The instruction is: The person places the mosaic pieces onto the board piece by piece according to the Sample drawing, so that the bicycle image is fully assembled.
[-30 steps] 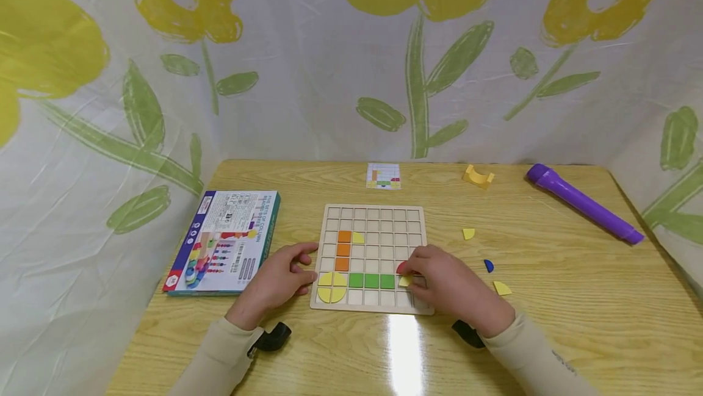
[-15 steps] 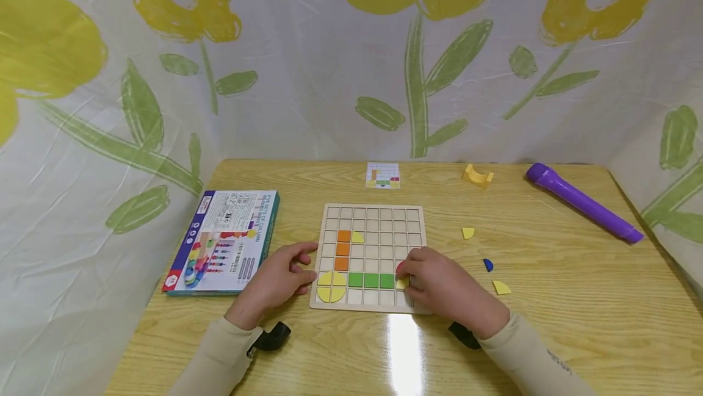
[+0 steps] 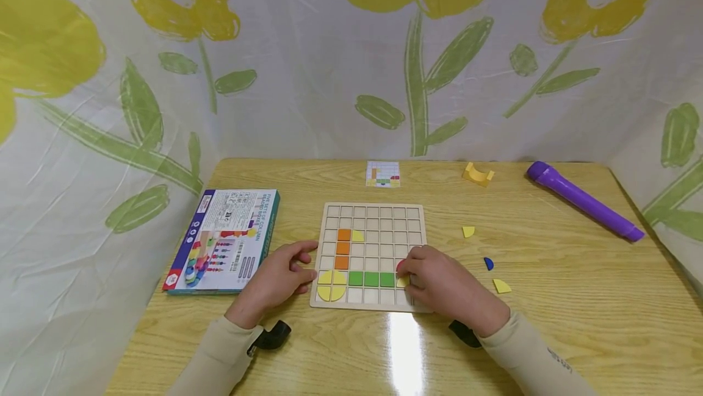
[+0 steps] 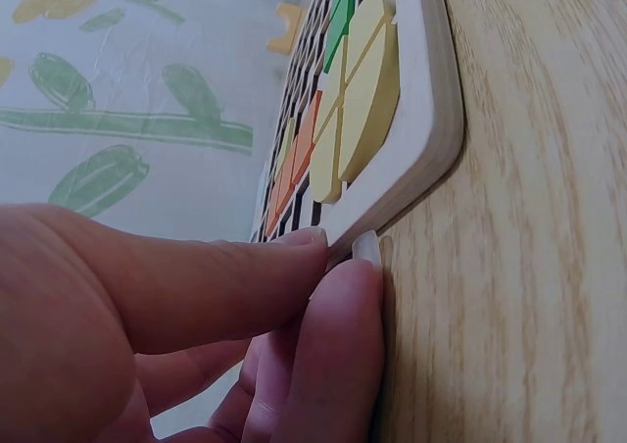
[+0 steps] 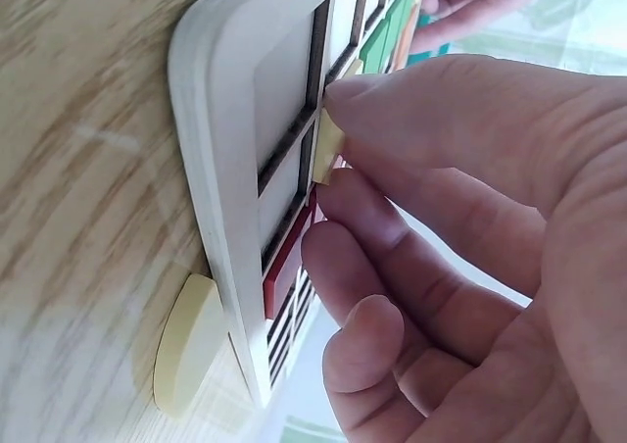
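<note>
A wooden grid board (image 3: pixel 373 307) lies flat on the table. My left hand (image 3: pixel 277 277) holds its left edge, thumb and fingertip meeting at the rim in the left wrist view. Over the board's right side, my right hand (image 3: pixel 453 289) pinches a yellow quarter-circle piece (image 5: pixel 331 149) in the cell right of the green squares (image 3: pixel 371 279). Its fingers partly cover a red piece (image 5: pixel 287 267) behind. Orange squares (image 3: pixel 343 248) form a column with a yellow quarter piece (image 3: pixel 357 236) beside the top one. Yellow quarters (image 3: pixel 331 286) make a circle at the near left corner.
To the right lie two loose yellow pieces (image 3: pixel 501 286) and a blue half-round piece (image 3: pixel 488 263). Behind the board is a pattern card (image 3: pixel 383 174), with a yellow arch block (image 3: pixel 478 174) and purple microphone-shaped object (image 3: pixel 584 201) farther right. A box (image 3: pixel 222 240) stands left.
My right hand has shifted slightly left with the yellow quarter-circle piece, bringing it against the last green square. My left hand stays at the board's edge.
</note>
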